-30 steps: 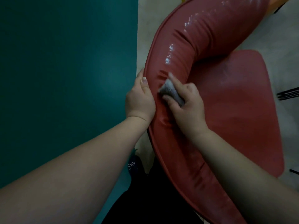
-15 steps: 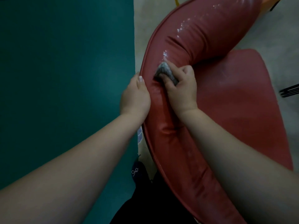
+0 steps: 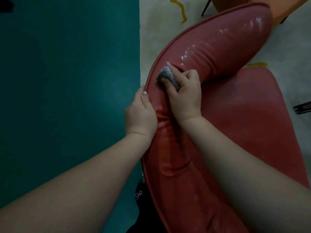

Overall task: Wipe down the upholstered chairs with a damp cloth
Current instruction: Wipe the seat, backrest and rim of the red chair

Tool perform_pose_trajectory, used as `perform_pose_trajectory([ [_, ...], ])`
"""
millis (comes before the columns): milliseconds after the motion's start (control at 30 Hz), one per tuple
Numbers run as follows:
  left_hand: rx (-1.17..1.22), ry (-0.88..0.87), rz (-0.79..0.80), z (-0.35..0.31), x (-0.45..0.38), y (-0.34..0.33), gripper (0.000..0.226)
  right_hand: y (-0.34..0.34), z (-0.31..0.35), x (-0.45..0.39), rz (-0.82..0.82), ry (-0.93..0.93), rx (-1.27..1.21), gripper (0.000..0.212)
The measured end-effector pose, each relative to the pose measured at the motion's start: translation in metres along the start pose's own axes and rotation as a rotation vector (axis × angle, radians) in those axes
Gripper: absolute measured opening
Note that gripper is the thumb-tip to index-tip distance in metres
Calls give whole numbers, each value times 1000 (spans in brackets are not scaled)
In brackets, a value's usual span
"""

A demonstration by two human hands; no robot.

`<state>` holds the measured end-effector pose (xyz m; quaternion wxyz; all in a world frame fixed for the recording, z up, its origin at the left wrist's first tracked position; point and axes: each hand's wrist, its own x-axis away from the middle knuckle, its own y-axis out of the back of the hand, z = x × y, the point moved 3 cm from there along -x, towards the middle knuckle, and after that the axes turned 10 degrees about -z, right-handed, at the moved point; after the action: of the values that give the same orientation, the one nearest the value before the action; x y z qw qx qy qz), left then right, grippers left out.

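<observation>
Dim light. Teal floor [image 3: 67, 81] fills frame left. Pale rug [image 3: 159, 31] with yellow squiggles [image 3: 180, 10] upper centre. Orange chair [image 3: 277, 9] on thin black legs [image 3: 205, 7] upper right.

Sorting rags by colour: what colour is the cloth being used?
Grey, the cloth in the right hand; head view.

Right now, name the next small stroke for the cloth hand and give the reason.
Probably slide the right hand and its cloth onward along the backrest toward the glossy far end. The left hand braces the rim, so the chair should hold steady.
</observation>
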<state>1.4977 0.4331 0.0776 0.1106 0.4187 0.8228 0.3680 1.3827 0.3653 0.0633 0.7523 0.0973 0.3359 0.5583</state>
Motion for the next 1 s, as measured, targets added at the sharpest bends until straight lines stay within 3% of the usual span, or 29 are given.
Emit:
perform_pose_trajectory([
  [167, 3, 33, 19, 0, 1, 0, 40, 40, 5, 74, 137, 77, -57, 53],
  [400, -2, 25, 14, -1, 1, 0, 40, -17, -6, -37, 35, 18, 61, 43],
  [633, 15, 48, 24, -1, 1, 1, 40, 31, 1, 49, 132, 66, -33, 48],
  [767, 7, 38, 8, -1, 1, 1, 39, 1, -4, -8, 59, 145, 92, 44],
  [867, 2, 27, 2, 1, 1, 0, 40, -18, -7, -47, -16, 91, 146, 39],
  [1000, -15, 21, 11, -1, 2, 2, 40, 7, 3, 6, 36, 161, 76, 42],
])
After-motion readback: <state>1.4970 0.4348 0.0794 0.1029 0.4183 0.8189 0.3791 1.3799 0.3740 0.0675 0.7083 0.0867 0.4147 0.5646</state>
